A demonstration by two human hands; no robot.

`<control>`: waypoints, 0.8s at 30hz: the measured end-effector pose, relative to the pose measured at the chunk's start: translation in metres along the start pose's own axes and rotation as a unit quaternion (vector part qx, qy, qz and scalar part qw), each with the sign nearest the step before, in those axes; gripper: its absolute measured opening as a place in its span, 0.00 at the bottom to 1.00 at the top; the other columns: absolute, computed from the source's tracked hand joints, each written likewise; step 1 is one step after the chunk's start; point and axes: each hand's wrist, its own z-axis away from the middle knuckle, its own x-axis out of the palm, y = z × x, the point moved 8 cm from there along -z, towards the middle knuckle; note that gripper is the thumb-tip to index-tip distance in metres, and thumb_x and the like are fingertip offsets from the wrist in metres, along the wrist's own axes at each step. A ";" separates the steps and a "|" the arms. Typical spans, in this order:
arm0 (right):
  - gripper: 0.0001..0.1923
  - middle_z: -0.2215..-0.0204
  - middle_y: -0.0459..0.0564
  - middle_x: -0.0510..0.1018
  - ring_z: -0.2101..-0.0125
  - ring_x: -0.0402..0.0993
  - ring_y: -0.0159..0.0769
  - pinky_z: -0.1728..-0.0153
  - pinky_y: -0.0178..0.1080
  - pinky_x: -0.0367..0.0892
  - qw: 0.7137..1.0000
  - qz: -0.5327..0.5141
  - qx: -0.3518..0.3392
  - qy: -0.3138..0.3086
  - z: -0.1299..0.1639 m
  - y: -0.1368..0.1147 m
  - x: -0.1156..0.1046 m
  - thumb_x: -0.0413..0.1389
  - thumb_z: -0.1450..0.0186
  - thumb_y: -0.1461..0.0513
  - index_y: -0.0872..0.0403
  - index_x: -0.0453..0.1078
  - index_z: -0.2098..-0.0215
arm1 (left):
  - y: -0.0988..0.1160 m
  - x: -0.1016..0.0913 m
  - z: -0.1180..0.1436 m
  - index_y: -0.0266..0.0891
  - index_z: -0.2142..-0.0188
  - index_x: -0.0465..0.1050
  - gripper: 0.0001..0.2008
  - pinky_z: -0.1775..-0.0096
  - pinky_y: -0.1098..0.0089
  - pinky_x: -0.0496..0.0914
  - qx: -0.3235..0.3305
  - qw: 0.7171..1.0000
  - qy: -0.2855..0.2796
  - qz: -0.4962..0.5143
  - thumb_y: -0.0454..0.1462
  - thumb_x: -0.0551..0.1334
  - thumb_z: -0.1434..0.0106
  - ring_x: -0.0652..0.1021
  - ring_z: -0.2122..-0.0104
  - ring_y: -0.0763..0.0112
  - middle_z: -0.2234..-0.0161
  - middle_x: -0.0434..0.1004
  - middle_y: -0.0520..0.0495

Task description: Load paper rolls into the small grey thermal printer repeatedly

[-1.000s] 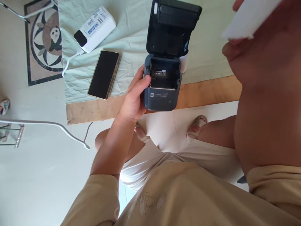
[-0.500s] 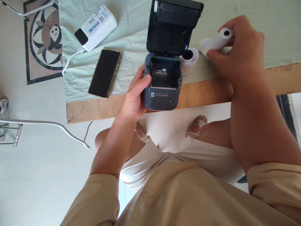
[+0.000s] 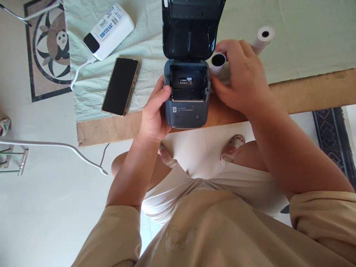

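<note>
A dark grey label printer point(image 3: 187, 107) sits at the near edge of the table with its lid point(image 3: 191, 29) tipped open and its paper bay empty. My left hand point(image 3: 154, 111) grips the printer's left side. My right hand point(image 3: 239, 78) closes around a white paper roll point(image 3: 217, 61) just right of the printer. A second white paper roll point(image 3: 263, 37) lies alone on the cloth farther right.
A black phone point(image 3: 121, 86) lies face up left of the printer. A white power bank point(image 3: 109, 31) with a white cable sits at the back left. A pale green cloth point(image 3: 292, 44) covers the wooden table point(image 3: 306, 89). A metal rack point(image 3: 52, 146) stands at the left.
My right hand set one paper roll down on the cloth at the right, then moved left and took hold of the roll beside the printer. The printer shifted slightly left.
</note>
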 end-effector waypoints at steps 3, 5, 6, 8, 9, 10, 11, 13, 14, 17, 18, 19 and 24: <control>0.19 0.43 0.55 0.76 0.44 0.73 0.47 0.45 0.49 0.71 1.000 -0.003 0.017 0.000 -0.002 0.003 0.003 0.56 0.34 0.60 0.45 0.67 0.45 | 0.000 -0.001 0.000 0.53 0.56 0.80 0.14 0.33 0.53 0.71 -0.002 1.000 0.005 -0.011 0.52 0.68 0.37 0.63 0.26 0.48 0.46 0.84 0.53; 0.17 0.44 0.54 0.77 0.47 0.73 0.47 0.50 0.48 0.71 1.000 -0.011 0.027 -0.001 -0.002 0.006 0.004 0.57 0.36 0.60 0.46 0.69 0.48 | -0.001 0.000 0.000 0.53 0.55 0.80 0.14 0.33 0.53 0.71 -0.003 1.000 0.000 -0.006 0.52 0.68 0.37 0.63 0.26 0.49 0.46 0.84 0.53; 0.16 0.45 0.54 0.77 0.48 0.73 0.46 0.50 0.47 0.70 1.000 -0.018 0.026 0.001 -0.002 0.006 0.004 0.57 0.36 0.61 0.46 0.69 0.49 | -0.001 -0.001 0.000 0.53 0.53 0.80 0.15 0.32 0.53 0.71 -0.004 1.000 -0.002 -0.002 0.52 0.68 0.37 0.63 0.26 0.49 0.46 0.84 0.53; 0.17 0.48 0.53 0.77 0.51 0.75 0.43 0.50 0.45 0.69 0.998 -0.056 0.026 0.009 -0.003 0.006 0.003 0.58 0.38 0.63 0.47 0.68 0.50 | -0.002 -0.001 -0.001 0.53 0.50 0.79 0.18 0.32 0.53 0.70 -0.007 1.000 -0.002 0.002 0.52 0.67 0.36 0.62 0.25 0.49 0.46 0.84 0.52; 0.20 0.51 0.52 0.77 0.55 0.75 0.40 0.52 0.44 0.70 0.995 -0.093 0.030 0.017 -0.003 0.007 0.002 0.58 0.39 0.63 0.47 0.67 0.48 | -0.003 -0.002 -0.001 0.52 0.49 0.79 0.18 0.32 0.53 0.70 -0.007 1.000 -0.001 0.002 0.52 0.67 0.36 0.61 0.25 0.50 0.46 0.84 0.52; 0.23 0.53 0.51 0.77 0.60 0.74 0.37 0.55 0.42 0.70 0.989 -0.141 0.039 0.029 -0.004 0.009 0.000 0.59 0.41 0.63 0.48 0.65 0.47 | -0.003 -0.002 -0.001 0.52 0.48 0.78 0.18 0.31 0.54 0.70 -0.007 1.000 0.000 0.001 0.52 0.67 0.36 0.60 0.24 0.50 0.46 0.84 0.52; 0.27 0.55 0.49 0.76 0.64 0.73 0.34 0.59 0.41 0.70 0.979 -0.195 0.053 0.039 -0.004 0.011 -0.001 0.60 0.45 0.64 0.48 0.63 0.47 | -0.002 -0.002 -0.001 0.52 0.49 0.79 0.18 0.31 0.54 0.70 -0.005 1.000 0.000 0.000 0.51 0.67 0.36 0.60 0.24 0.50 0.45 0.84 0.52; 0.31 0.57 0.48 0.76 0.67 0.71 0.32 0.67 0.38 0.67 0.939 -0.317 0.118 0.053 -0.005 0.020 0.001 0.58 0.52 0.65 0.47 0.62 0.49 | -0.001 -0.001 -0.001 0.51 0.51 0.79 0.15 0.31 0.55 0.70 0.003 1.000 -0.001 -0.001 0.51 0.67 0.35 0.59 0.24 0.50 0.45 0.83 0.53; 0.30 0.55 0.48 0.77 0.66 0.71 0.33 0.69 0.37 0.66 0.914 -0.371 0.157 0.051 -0.006 0.025 0.004 0.56 0.54 0.65 0.47 0.62 0.51 | 0.000 0.000 -0.001 0.51 0.53 0.79 0.14 0.31 0.56 0.70 0.007 1.000 -0.001 0.001 0.50 0.67 0.35 0.59 0.24 0.51 0.45 0.83 0.53; 0.23 0.53 0.51 0.77 0.63 0.74 0.37 0.72 0.38 0.65 0.851 -0.463 0.246 0.016 -0.005 0.031 0.018 0.52 0.53 0.61 0.48 0.62 0.57 | 0.000 0.000 -0.001 0.52 0.53 0.79 0.13 0.30 0.55 0.69 0.006 1.000 -0.001 0.010 0.50 0.67 0.35 0.59 0.24 0.51 0.45 0.84 0.54; 0.21 0.54 0.52 0.76 0.63 0.74 0.38 0.73 0.38 0.65 0.840 -0.478 0.255 0.013 -0.005 0.030 0.019 0.52 0.52 0.60 0.48 0.61 0.58 | 0.000 0.000 -0.001 0.52 0.53 0.79 0.14 0.30 0.55 0.69 0.004 1.000 0.000 0.011 0.50 0.67 0.35 0.59 0.24 0.51 0.46 0.84 0.53; 0.19 0.55 0.52 0.76 0.64 0.73 0.37 0.73 0.38 0.64 0.833 -0.491 0.254 0.015 -0.005 0.029 0.019 0.53 0.50 0.60 0.48 0.60 0.59 | -0.001 0.000 -0.001 0.52 0.53 0.79 0.14 0.30 0.55 0.68 0.003 1.000 0.001 0.012 0.50 0.67 0.36 0.60 0.24 0.51 0.46 0.84 0.53; 0.26 0.57 0.48 0.72 0.64 0.71 0.32 0.71 0.36 0.67 0.808 -0.545 0.222 0.025 -0.002 0.022 0.016 0.59 0.54 0.67 0.47 0.63 0.56 | -0.002 -0.002 -0.003 0.51 0.53 0.79 0.13 0.34 0.56 0.72 0.013 1.000 -0.005 0.008 0.50 0.66 0.34 0.66 0.27 0.50 0.48 0.84 0.51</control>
